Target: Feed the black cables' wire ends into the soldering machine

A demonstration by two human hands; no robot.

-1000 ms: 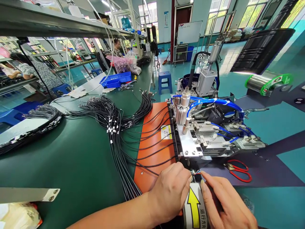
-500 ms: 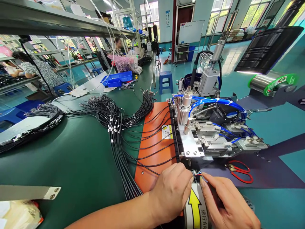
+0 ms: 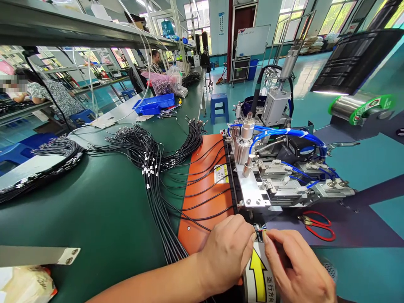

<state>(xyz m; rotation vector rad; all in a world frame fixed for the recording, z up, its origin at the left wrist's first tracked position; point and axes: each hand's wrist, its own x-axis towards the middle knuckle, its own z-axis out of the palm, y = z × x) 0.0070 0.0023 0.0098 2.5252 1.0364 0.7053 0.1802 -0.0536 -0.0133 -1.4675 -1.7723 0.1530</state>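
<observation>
- The thin wires (image 3: 260,228), coloured strands, lie in the short gap between the two hands, just in front of the machine and beyond the tip of the yellow arrow (image 3: 258,275).
- Their long axis runs sideways, nearly level, with the free ends toward the right; the arrow, crosswise to them, points away from the person.
- The left hand (image 3: 229,250) has its grip closed on the left end of the wires, knuckles up, the fingertips partly hidden.
- The right hand (image 3: 299,263) keeps a narrow grip, thumb and forefinger together at the free ends.
- Left of the hands, an orange plate (image 3: 202,200) carries several separate black cables running across it to the edge of the machine (image 3: 271,168).
- A cable bundle (image 3: 151,164) with white bands spreads over the green bench (image 3: 104,219); its lower part stretches toward the person.
- Red-handled cutters (image 3: 317,225) lie right of the hands on a dark surface, blades toward the machine.
- Farther along the bench are blue trays (image 3: 154,104) and a pink bag (image 3: 160,83).
- Beyond: a blue stool (image 3: 219,107) on the glossy teal floor, a whiteboard (image 3: 253,41), tall windows, and co-workers seated at the left.
</observation>
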